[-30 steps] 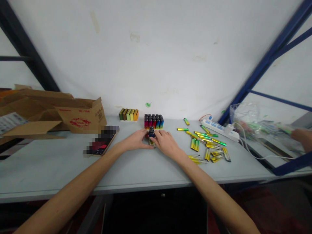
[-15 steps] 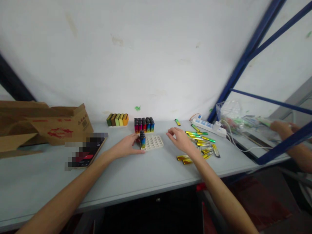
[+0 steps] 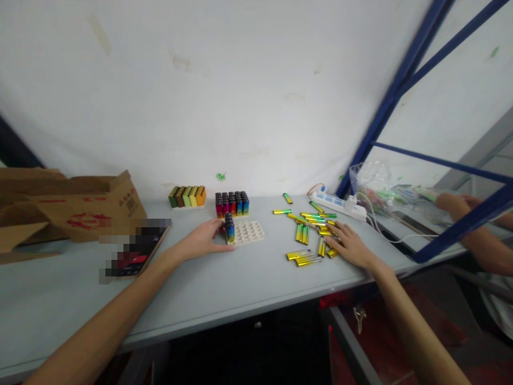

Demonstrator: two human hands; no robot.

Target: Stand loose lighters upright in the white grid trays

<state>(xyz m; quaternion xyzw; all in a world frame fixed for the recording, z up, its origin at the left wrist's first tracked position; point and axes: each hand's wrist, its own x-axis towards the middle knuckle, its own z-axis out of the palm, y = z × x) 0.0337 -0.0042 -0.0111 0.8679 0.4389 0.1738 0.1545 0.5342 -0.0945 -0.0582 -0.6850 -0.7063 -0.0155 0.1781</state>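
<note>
My left hand (image 3: 205,239) is curled around the left end of a white tray (image 3: 250,231) with round holes, thumb at the front corner and fingers behind. A short row of blue-and-yellow lighters (image 3: 230,229) with black tops stands upright at that end, next to my palm. Over on the right, my right hand (image 3: 349,245) lies with fingers spread on a loose pile of yellow-green lighters (image 3: 303,233). Its fingertips touch some of them; whether it grips any is not visible.
Behind the tray stands a block of upright multicoloured lighters (image 3: 232,204); another block of green-to-orange lighters (image 3: 187,197) is left of it. A cardboard box (image 3: 88,208), a dark phone-like device (image 3: 140,251), a power strip (image 3: 339,205) and a blue frame (image 3: 377,128) surround the workspace. Another person's arm (image 3: 468,224) shows at right.
My right hand has moved right from beside the tray onto the loose lighters, its fingers spreading. Some loose lighters lie differently. My left hand stays at the tray; the view has shifted slightly.
</note>
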